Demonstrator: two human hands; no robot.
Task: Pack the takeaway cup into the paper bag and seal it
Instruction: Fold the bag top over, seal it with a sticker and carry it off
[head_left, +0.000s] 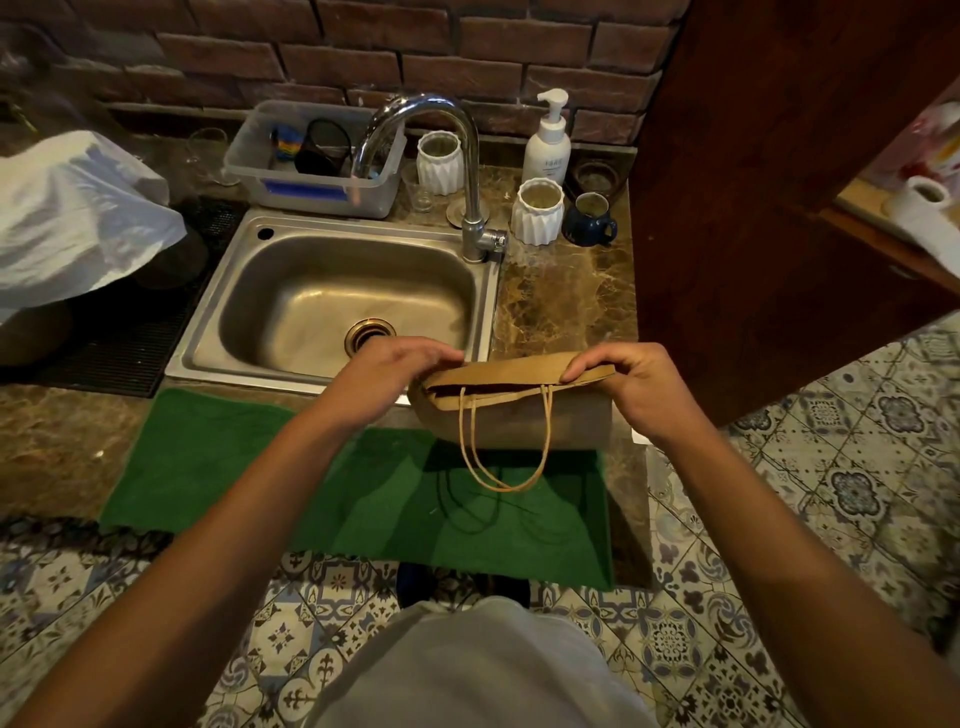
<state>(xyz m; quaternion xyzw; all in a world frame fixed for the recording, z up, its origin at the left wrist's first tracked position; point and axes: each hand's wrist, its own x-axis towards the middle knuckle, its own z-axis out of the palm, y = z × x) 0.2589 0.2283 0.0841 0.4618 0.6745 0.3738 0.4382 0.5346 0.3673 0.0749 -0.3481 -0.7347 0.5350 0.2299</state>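
The bag (511, 415), brown paper, sits at centre right of the frame on the counter (561, 301), its base at the far edge of the green mat (322, 488). Its top is folded over, with a dark slit open under the fold and two twine handles (506, 441) hanging down the front. No print shows on it. The left hand (400, 369) pinches the fold's left end, the right hand (618, 379) its right end, each grip tight on paper. The cup is not visible. Behind, a sink (332, 306) and a pump bottle (546, 143) whose label is too small to read.
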